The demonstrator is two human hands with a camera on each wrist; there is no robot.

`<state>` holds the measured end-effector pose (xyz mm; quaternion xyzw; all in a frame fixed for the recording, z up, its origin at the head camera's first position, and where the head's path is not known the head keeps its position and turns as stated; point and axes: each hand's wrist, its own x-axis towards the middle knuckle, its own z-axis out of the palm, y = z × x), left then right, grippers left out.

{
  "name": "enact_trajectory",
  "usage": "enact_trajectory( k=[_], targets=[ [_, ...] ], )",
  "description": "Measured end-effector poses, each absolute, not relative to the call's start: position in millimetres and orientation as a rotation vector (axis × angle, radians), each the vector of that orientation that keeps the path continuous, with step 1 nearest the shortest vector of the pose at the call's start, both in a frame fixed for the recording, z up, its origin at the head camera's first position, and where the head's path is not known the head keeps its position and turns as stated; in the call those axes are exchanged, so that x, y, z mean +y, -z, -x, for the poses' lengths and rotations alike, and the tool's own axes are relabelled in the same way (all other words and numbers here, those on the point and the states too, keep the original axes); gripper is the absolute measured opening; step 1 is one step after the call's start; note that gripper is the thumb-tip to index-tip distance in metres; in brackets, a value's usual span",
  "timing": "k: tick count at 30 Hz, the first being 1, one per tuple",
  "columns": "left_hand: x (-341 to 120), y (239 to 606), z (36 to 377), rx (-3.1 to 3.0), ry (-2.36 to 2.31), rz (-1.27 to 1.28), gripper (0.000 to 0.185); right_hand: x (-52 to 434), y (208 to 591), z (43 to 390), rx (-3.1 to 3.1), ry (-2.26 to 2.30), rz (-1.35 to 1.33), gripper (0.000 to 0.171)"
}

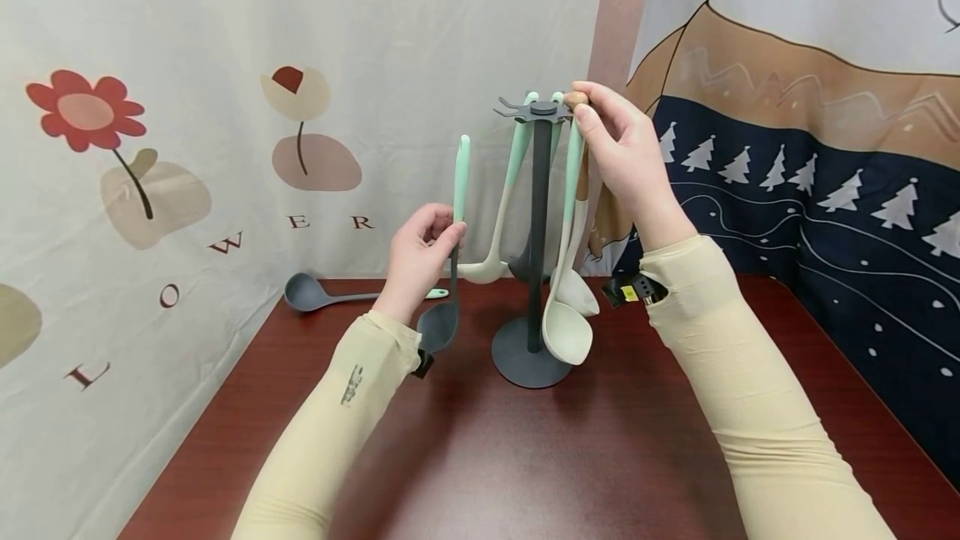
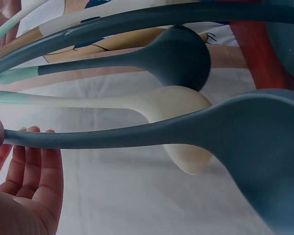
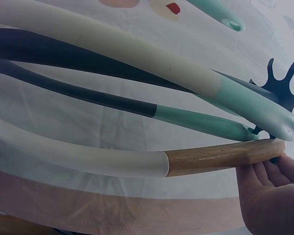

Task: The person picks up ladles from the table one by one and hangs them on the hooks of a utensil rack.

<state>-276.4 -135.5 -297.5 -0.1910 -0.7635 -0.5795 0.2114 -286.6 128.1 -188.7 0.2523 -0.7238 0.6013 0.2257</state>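
Note:
My left hand (image 1: pixel 420 252) pinches a dark grey ladle (image 1: pixel 438 326) near where its mint handle begins. The ladle hangs upright, bowl down, left of a dark utensil stand (image 1: pixel 539 232). At the stand's top, my right hand (image 1: pixel 618 148) holds the handle end of a white utensil with a wooden handle (image 3: pixel 215 156); its head is partly hidden behind a cream ladle (image 1: pixel 567 333). That cream ladle hangs from the stand by its mint handle. Behind the pole hang another cream ladle (image 1: pixel 487 270) and a dark utensil (image 1: pixel 519 265), partly covered.
A second dark grey ladle (image 1: pixel 306 293) lies on the red-brown table (image 1: pixel 480 465) at the back left, partly behind my left hand. Bare hooks (image 1: pixel 510 109) stick out on the stand's left. A printed curtain (image 1: pixel 420 40) hangs right behind the table.

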Motion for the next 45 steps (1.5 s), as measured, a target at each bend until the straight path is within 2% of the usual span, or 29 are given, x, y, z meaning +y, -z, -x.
enact_trajectory(
  k=[14,45],
  targets=[
    [-122.1,286.4,276.9,-2.037,1.636,0.559,0.019,128.9,189.1,287.3,-1.993,-1.652,-0.694,0.041],
    [-100.4,269.0,280.9,-1.932,1.671,0.578,0.018,128.9,188.9,287.1,-2.005,-1.644,-0.681,0.042]
  ],
)
